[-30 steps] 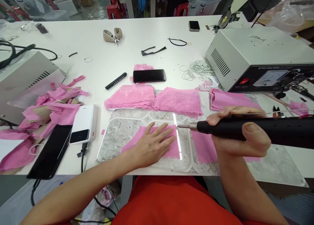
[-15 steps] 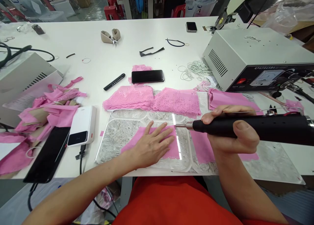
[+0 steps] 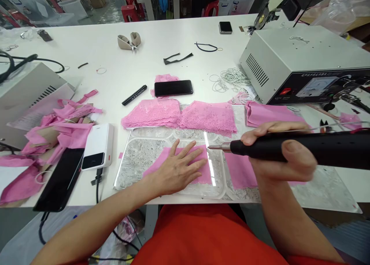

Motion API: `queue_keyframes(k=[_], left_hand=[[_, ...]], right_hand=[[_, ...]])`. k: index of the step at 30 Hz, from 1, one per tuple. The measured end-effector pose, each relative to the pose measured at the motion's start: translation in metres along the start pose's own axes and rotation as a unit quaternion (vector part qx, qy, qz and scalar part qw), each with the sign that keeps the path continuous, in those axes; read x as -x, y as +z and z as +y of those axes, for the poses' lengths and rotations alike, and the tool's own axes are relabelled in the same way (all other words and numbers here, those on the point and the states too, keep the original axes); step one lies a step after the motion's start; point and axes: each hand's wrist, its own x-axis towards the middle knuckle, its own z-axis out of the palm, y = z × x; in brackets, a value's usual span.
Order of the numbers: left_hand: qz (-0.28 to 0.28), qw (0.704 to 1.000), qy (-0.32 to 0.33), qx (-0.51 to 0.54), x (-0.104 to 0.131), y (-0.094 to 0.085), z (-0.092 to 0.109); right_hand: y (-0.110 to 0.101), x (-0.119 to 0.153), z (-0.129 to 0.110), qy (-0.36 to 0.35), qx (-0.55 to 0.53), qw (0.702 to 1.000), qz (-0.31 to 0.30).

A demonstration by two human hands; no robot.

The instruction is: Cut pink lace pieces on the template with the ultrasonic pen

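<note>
1 flat pink cloth (image 3: 160, 159), L hand (image 3: 180, 168) spread atop, R hand (image 3: 280, 170) gripping cyl. blk metal-tipped tool (image 3: 329, 149)

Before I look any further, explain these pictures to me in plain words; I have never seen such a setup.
There is no robot here: you see a person's two bare hands. All the pictures come from one camera worn on the head, looking forward and down.

The left hand lies with fingers spread over a pink fabric piece. The right hand grips a black handheld tool; its thin metal tip points at the fabric's right edge, though contact is hard to judge.

On the white table, just beyond the hands, lie pink lace pieces, then a black phone and a marker. The gray box at right has a meter and a red switch.
</note>
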Motion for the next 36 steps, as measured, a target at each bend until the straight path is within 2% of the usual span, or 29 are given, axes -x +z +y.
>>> queue_keyframes(k=[4, 8, 17, 27, 36], left_hand=[[-0.007, 1.0, 0.012, -0.004, 0.001, -0.006, 0.004], [-0.005, 1.0, 0.017, -0.017, 0.005, -0.007, 0.01], [-0.016, 1.0, 0.01, -0.016, 0.006, -0.004, 0.011], [-0.006, 1.0, 0.011, -0.011, 0.005, -0.003, 0.012], [-0.008, 1.0, 0.01, -0.012, 0.003, -0.005, 0.012]], right_hand=[[-0.009, 0.001, -0.015, 0.044, -0.004, 0.999, -0.015], [-0.012, 0.007, -0.022, 0.058, 0.023, 0.997, -0.035], [-0.012, 0.012, -0.01, 0.045, 0.033, 0.997, -0.053], [-0.013, 0.011, -0.011, 0.044, 0.012, 0.995, -0.086], [-0.013, 0.013, -0.012, 0.056, 0.009, 0.995, -0.081]])
